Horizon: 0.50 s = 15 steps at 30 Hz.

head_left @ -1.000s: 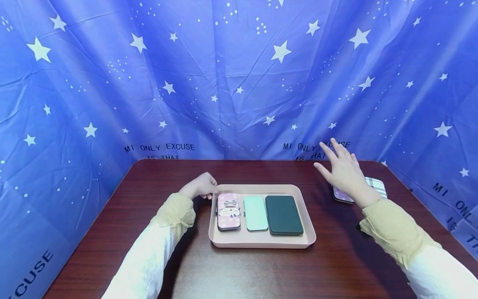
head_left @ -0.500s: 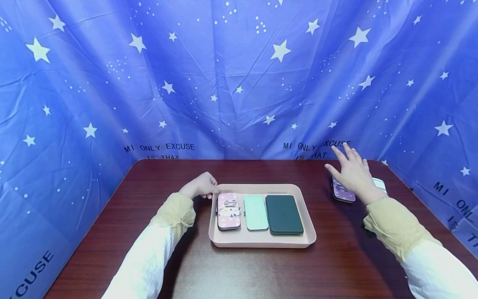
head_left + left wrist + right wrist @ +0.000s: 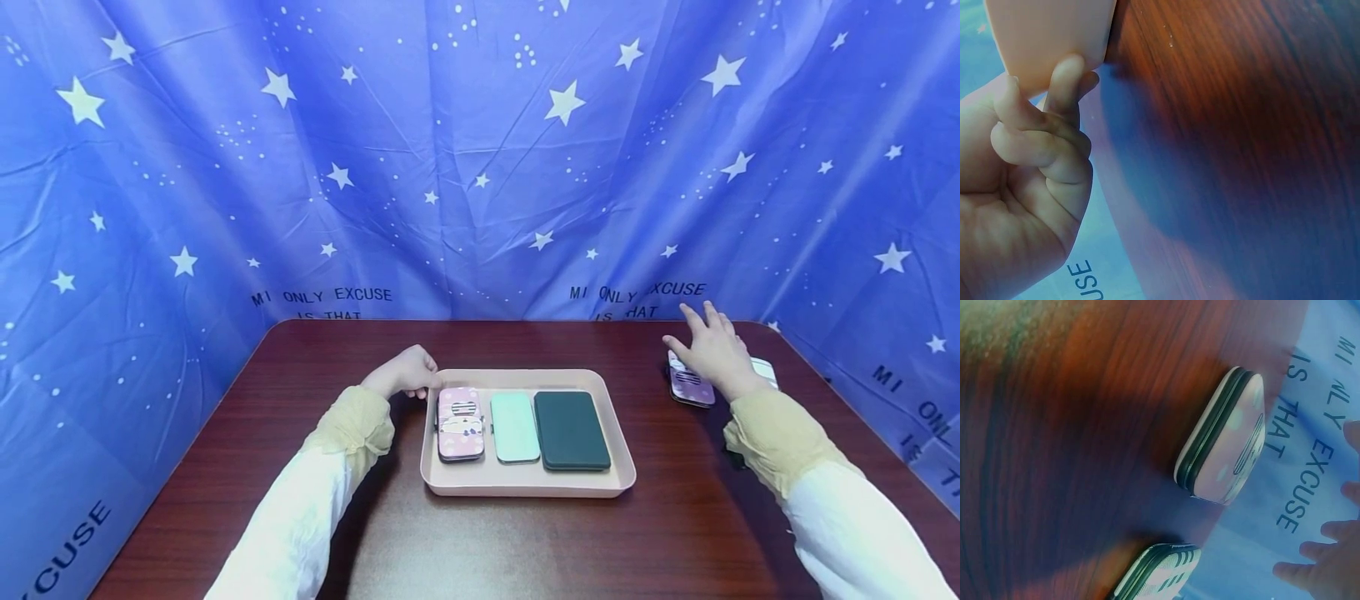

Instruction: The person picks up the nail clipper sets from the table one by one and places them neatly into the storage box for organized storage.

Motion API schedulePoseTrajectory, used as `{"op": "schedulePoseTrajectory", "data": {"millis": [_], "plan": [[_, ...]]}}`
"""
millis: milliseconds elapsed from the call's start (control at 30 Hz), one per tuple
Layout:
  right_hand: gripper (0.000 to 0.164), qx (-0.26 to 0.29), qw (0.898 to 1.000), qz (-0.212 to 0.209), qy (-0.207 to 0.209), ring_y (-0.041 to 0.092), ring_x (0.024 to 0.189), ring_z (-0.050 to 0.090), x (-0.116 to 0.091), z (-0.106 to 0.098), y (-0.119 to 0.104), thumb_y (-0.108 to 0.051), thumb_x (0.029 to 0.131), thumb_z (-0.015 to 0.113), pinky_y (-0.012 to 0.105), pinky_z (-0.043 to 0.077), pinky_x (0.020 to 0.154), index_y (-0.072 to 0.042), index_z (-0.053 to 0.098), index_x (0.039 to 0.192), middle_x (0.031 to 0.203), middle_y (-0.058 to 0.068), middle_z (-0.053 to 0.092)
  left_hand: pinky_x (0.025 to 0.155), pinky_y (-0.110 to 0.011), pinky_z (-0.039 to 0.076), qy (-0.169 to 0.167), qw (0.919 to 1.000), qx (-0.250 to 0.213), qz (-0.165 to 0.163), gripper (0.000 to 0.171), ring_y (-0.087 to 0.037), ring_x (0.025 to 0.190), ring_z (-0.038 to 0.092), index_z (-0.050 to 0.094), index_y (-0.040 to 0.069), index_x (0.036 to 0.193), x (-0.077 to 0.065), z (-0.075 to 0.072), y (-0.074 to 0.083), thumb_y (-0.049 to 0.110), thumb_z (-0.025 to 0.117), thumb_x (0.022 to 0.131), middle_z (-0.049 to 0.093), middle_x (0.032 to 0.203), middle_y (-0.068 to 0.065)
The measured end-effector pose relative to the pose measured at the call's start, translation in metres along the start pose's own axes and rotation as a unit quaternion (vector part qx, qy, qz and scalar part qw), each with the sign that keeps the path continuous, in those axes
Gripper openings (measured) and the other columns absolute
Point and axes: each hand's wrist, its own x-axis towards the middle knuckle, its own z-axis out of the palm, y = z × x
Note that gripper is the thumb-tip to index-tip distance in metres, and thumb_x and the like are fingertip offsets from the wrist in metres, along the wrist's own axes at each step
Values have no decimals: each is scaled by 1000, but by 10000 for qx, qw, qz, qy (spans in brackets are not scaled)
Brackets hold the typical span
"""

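A beige tray [image 3: 525,490] holds three flat cases: a pink patterned case [image 3: 461,446], a mint-green case [image 3: 515,427] and a larger dark green case [image 3: 572,429]. My left hand [image 3: 405,372] grips the tray's far left corner; in the left wrist view the thumb and curled fingers [image 3: 1063,78] pinch its rim. My right hand [image 3: 716,350] hovers with spread fingers over a purple-pink patterned case [image 3: 690,387] and a white striped case [image 3: 765,371], which it partly hides. In the right wrist view, the purple-pink case [image 3: 1229,437] and striped case [image 3: 1163,572] lie apart from the fingers.
All this rests on a dark reddish wooden table [image 3: 480,550]. Blue star-print cloth [image 3: 480,167] hangs behind and at both sides. A small dark object [image 3: 736,458] shows partly under the right sleeve.
My right hand has moved slightly right and down toward the two cases, showing more of the purple-pink one. The left hand and tray have stayed in place.
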Motion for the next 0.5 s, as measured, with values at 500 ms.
{"op": "schedulePoseTrajectory", "data": {"millis": [500], "plan": [[72, -29, 9992, 207, -350, 64, 117, 28, 7, 13, 11, -47, 96, 43, 72, 32, 91, 10, 29, 137, 134, 43, 25, 36, -15, 33, 2, 10000, -10, 38, 31, -3, 36, 44, 50, 12, 55, -1, 0, 1, 6, 64, 82, 48, 40, 5]]}}
